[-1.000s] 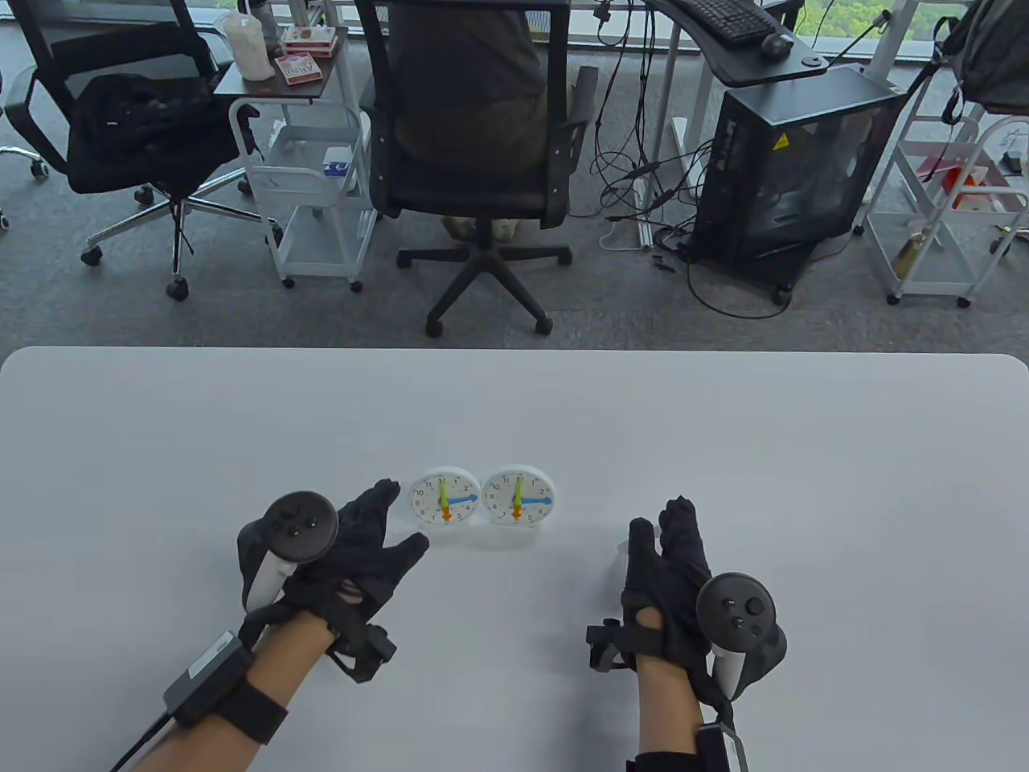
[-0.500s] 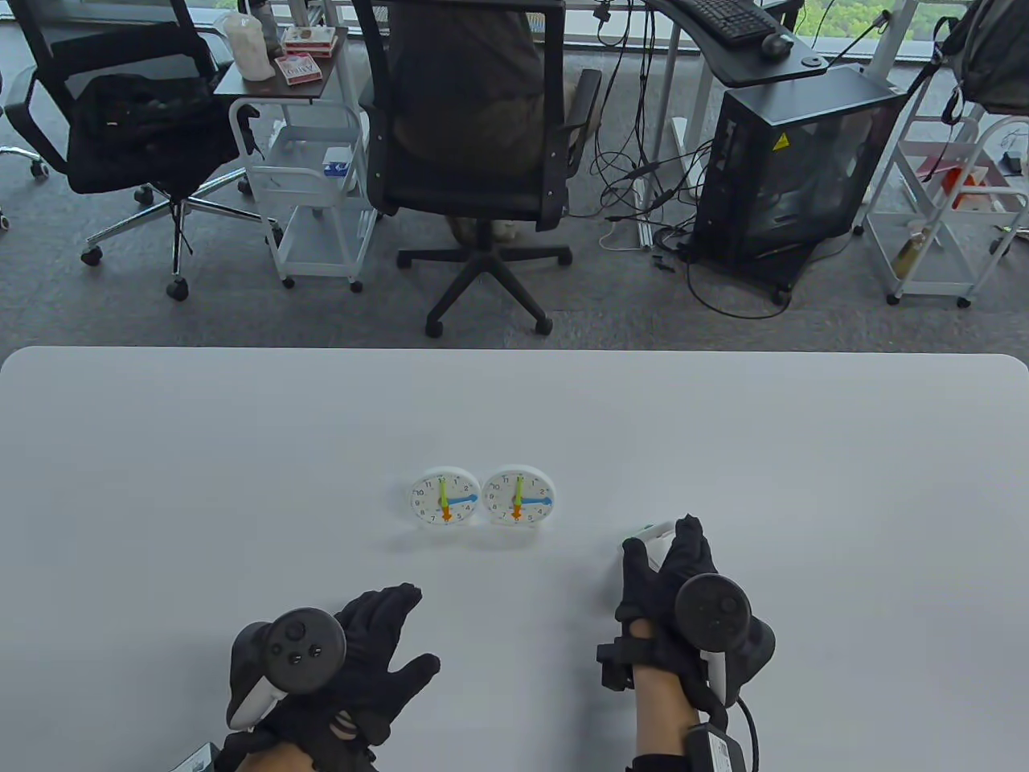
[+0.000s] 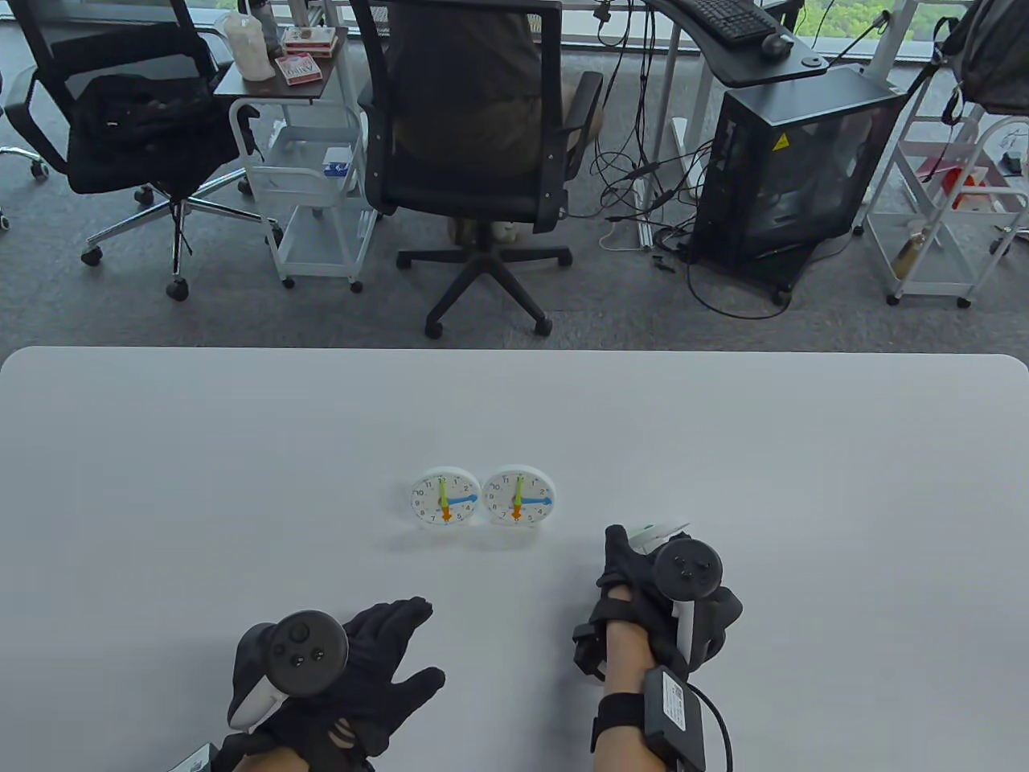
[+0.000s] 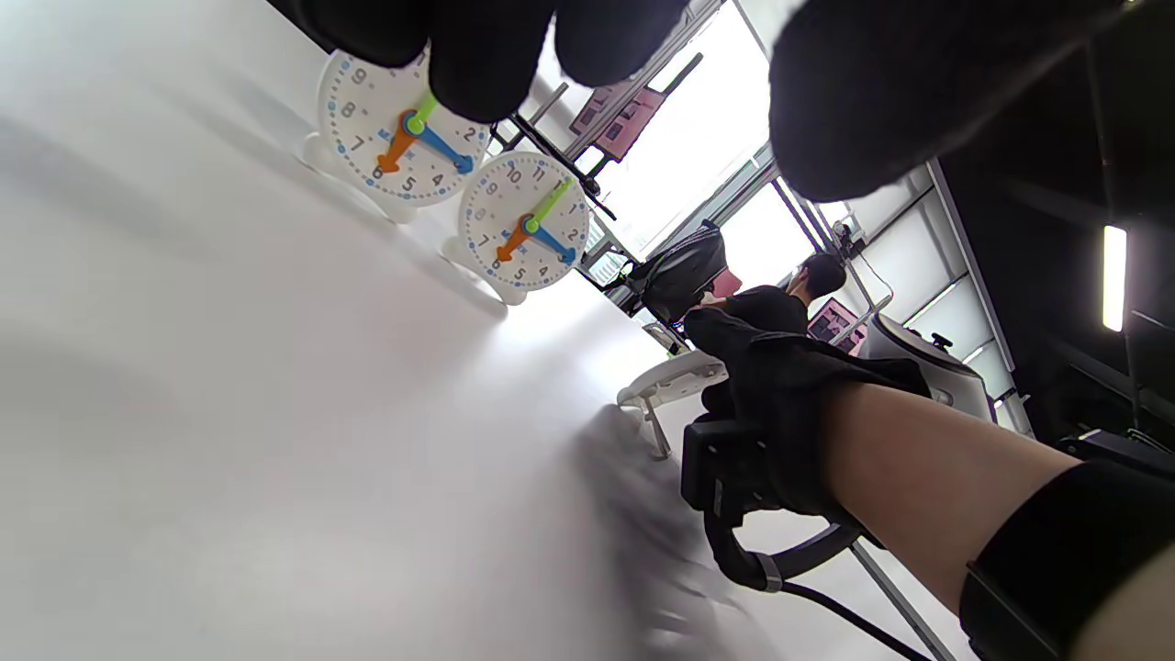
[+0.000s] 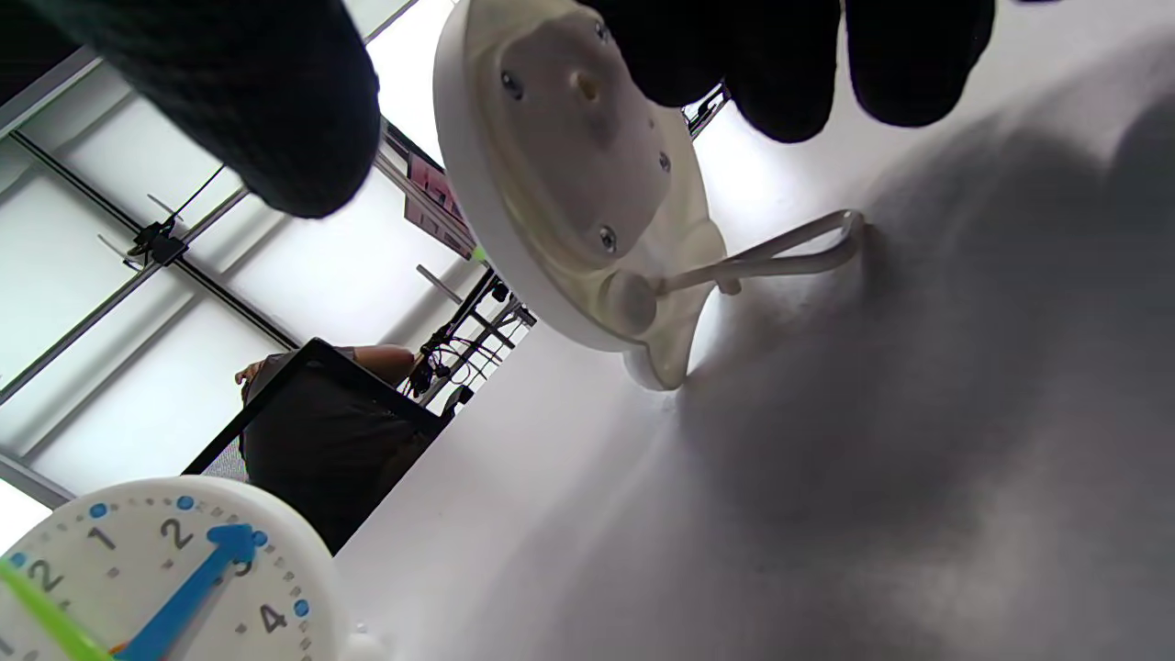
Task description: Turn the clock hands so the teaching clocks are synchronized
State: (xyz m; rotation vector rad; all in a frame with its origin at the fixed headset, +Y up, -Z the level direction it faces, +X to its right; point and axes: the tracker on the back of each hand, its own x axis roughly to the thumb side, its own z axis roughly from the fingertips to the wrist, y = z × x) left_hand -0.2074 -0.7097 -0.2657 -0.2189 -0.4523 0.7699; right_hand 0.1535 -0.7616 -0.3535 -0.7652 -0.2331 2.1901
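Two white teaching clocks stand side by side mid-table, the left clock [image 3: 444,498] and the right clock [image 3: 518,497]. On both, the green hand points to 12, the blue to 3 and the orange to 6. They also show in the left wrist view [image 4: 399,138] [image 4: 523,225]. A third white clock [image 3: 653,531] stands to their right. My right hand [image 3: 643,555] holds it: the fingers [image 5: 789,55] curl over its top and back [image 5: 569,165], and the thumb is on the face side. My left hand [image 3: 402,643] lies open near the front edge and holds nothing.
The third clock's wire stand [image 5: 780,252] rests on the white table [image 3: 241,450]. Beyond the table's far edge are office chairs [image 3: 474,137], a white cart [image 3: 313,185] and a black PC case [image 3: 788,161].
My left hand has pulled back from beside the left clock toward the front edge. My right hand has turned and shifted left around the third clock. The two middle clocks have not moved.
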